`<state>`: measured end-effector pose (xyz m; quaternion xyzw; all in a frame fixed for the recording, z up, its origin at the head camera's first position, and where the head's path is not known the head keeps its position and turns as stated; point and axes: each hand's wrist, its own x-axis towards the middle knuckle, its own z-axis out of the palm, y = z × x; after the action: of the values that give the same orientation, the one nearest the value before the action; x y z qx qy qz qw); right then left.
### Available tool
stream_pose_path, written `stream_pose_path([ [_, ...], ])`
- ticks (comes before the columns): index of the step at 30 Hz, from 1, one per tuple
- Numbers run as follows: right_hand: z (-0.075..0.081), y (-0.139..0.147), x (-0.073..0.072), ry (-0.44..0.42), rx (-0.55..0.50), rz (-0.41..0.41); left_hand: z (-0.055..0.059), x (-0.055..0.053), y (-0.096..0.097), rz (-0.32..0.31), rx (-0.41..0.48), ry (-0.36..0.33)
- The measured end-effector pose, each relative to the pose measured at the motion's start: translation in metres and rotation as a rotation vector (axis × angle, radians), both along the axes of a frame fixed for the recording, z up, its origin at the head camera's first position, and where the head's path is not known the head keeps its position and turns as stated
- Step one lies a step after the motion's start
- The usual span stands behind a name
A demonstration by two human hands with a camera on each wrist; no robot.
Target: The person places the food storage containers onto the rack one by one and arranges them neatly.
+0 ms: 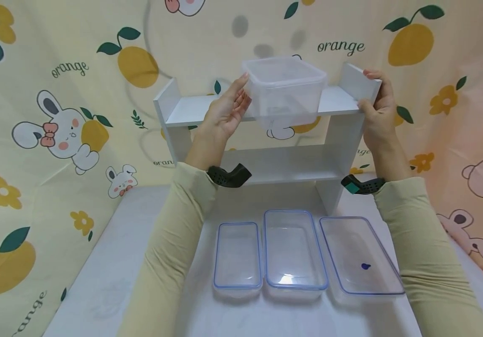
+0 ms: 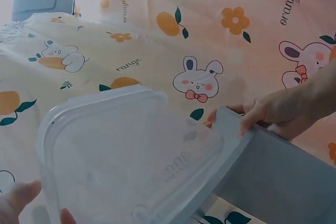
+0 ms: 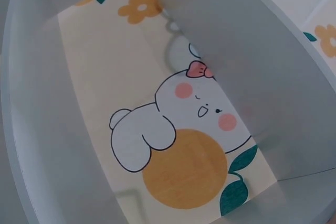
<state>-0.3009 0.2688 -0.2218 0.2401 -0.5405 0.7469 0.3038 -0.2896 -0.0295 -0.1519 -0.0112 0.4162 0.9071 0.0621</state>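
A clear plastic food container (image 1: 285, 91) with a whitish rim is up at the front of the white shelf unit's (image 1: 334, 161) top board, its base overlapping the board's front edge in the head view. My left hand (image 1: 224, 110) holds it by its left side. In the left wrist view, fingertips (image 2: 26, 195) show at the lower left of the container (image 2: 126, 156). My right hand (image 1: 378, 110) grips the raised right side panel of the shelf, thumb on the front edge and fingers over the top. The right wrist view looks into the unit's open back, with no hand visible.
Three clear containers with blue rims stand in a row on the white table: a small one (image 1: 237, 255), a larger one (image 1: 294, 250) and one at right (image 1: 361, 255) with a dark blue spot. A patterned cloth (image 1: 77, 187) hangs behind and at the sides.
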Motion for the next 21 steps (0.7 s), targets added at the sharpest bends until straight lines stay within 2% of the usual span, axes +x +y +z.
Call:
stream_pose_path([
  [6,-0.001,-0.001,-0.001,0.003,0.002,-0.007,-0.002,0.000,0.004,0.023,0.019,0.058],
  [10,-0.001,-0.001,-0.003,0.006,0.003,-0.001,-0.005,0.002,0.006,0.023,-0.100,0.154],
  [12,-0.001,-0.002,-0.003,0.004,0.004,0.001,-0.009,0.005,0.006,0.038,-0.222,0.228],
  [14,-0.002,-0.001,-0.003,0.008,0.007,-0.002,-0.015,0.008,0.005,0.062,-0.355,0.331],
  [19,-0.001,-0.001,-0.003,0.018,-0.010,0.005,-0.031,0.016,0.006,0.173,-0.767,0.580],
  [21,-0.001,-0.002,-0.003,0.020,-0.011,0.005,-0.037,0.019,0.008,0.217,-0.911,0.659],
])
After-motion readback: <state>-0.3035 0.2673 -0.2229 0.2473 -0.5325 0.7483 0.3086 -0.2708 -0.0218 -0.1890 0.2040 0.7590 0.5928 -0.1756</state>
